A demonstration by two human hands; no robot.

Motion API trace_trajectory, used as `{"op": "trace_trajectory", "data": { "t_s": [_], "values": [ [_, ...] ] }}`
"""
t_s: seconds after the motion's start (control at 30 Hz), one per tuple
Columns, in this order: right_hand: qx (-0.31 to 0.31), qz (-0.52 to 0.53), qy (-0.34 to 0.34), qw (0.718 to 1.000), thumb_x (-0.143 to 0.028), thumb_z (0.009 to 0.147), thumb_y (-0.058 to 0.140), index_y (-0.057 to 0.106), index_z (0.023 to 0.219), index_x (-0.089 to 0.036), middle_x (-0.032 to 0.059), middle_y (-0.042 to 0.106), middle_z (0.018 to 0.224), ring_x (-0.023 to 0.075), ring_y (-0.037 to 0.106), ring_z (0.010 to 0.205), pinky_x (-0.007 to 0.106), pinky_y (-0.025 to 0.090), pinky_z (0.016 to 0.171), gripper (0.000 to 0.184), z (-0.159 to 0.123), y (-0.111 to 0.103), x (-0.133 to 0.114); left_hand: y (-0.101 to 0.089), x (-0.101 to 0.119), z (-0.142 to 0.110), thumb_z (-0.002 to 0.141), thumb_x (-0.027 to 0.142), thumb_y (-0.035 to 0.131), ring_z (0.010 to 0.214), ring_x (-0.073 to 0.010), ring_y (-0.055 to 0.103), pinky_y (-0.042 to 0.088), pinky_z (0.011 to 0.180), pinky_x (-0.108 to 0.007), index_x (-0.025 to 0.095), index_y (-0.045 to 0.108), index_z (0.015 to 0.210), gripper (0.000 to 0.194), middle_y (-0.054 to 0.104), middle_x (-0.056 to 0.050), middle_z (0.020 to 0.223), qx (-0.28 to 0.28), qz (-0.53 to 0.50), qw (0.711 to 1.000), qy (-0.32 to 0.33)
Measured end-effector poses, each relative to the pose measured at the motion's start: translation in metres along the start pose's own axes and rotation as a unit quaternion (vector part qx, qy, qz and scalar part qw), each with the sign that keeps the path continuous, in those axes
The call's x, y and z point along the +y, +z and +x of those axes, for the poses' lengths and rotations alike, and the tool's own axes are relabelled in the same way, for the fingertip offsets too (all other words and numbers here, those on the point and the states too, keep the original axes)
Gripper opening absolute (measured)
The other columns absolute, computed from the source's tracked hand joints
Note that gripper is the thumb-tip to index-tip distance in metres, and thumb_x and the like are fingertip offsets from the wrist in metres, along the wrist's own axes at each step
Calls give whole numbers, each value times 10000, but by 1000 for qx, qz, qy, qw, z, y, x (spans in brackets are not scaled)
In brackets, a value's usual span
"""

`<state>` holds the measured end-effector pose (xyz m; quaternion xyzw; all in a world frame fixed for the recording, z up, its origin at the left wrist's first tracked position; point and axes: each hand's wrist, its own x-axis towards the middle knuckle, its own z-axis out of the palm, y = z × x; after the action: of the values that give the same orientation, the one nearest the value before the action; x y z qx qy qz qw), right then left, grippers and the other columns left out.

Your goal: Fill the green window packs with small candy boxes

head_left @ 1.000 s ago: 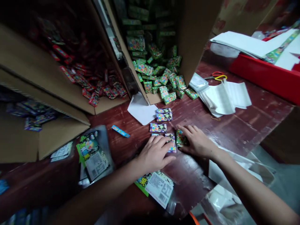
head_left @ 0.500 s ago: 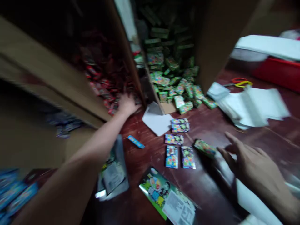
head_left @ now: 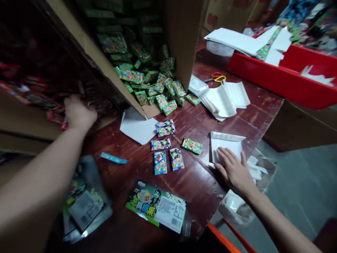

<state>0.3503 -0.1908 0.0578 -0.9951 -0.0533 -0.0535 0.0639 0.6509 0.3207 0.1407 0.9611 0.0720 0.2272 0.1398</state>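
The left hand (head_left: 80,114) is among small red packets (head_left: 54,116) in a cardboard box (head_left: 26,117), its fingers too shadowed to tell whether they pinch anything. The right hand (head_left: 234,172) lies with loosely spread fingers on white paper (head_left: 225,140) at the edge of the counter (head_left: 137,167), near a green packet (head_left: 192,145) and a purple packet (head_left: 177,159).

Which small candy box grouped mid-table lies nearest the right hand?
The green candy box, at the group's right edge; the blue box and purple boxes lie farther left.
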Motion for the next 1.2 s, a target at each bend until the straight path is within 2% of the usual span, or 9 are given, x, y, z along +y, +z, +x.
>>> {"op": "trace_trajectory", "data": {
  "t_s": [0.13,0.23,0.33,0.43,0.57,0.7,0.83,0.93,1.2],
  "values": [
    [62,62,-57,995,-433,935,580,304,1548,-214,164,476,1518,342,433,1406,621,252,1186,707,33,-26,7,-46,38,-56,929,321,625,997,-181,633,544,948,-378,78,479,1332,493,633,-97,1226,95,-129,987,6],
    [-32,101,-210,972,-297,887,590,192,1600,-216,122,273,1647,328,277,1500,556,298,1194,820,57,-38,1,-63,104,-135,932,351,633,950,-154,680,562,910,-328,152,667,1148,296,731,-46,1088,-112,-324,935,87],
    [-113,88,-312,939,-149,794,547,110,1621,-212,83,136,1687,331,149,1542,585,222,1215,937,90,-36,-11,-43,170,-205,915,303,649,896,-165,725,600,820,-308,175,713,1104,237,766,-59,1067,-347,-423,832,90],
    [-170,74,-336,923,-133,708,564,122,1617,-163,106,168,1679,342,179,1530,599,208,1204,1012,120,-30,-22,-5,205,-237,894,255,676,920,-177,742,610,809,-297,169,681,1171,290,759,-76,1142,-393,-408,817,104],
    [-191,59,-326,924,-176,757,596,369,1540,-142,133,451,1550,348,427,1365,536,327,1131,816,134,-28,-24,25,211,-240,897,286,682,957,-197,739,595,817,-301,204,688,1142,259,767,-58,1112,-363,-337,857,145],
    [-143,43,-281,948,-411,819,696,503,1448,-156,166,602,1306,354,547,1119,496,426,995,706,123,-27,-24,21,206,-237,928,279,639,1044,-203,700,537,924,-336,221,687,1115,202,752,-41,1129,-332,-287,879,188],
    [-117,47,-237,963,-610,753,746,561,1342,-137,168,604,1153,352,553,1047,479,463,931,777,114,-20,-26,14,202,-238,957,313,600,1100,-228,653,456,1019,-404,213,697,1075,183,740,-54,1114,-310,-234,892,233],
    [-107,54,-222,968,-686,693,764,561,1294,-141,193,549,1278,381,512,1154,501,451,968,836,111,-16,-24,10,195,-240,986,335,548,1150,-237,620,404,1059,-435,215,709,1067,216,728,-65,1155,-300,-204,896,256],
    [-114,79,-227,964,-676,741,718,451,1446,-157,171,565,1172,354,538,1066,496,467,933,915,101,-16,-21,-8,177,-251,855,655,625,1341,-296,454,321,1123,-477,286,558,1391,655,534,-58,1485,-305,-97,874,366]
  ]
}}
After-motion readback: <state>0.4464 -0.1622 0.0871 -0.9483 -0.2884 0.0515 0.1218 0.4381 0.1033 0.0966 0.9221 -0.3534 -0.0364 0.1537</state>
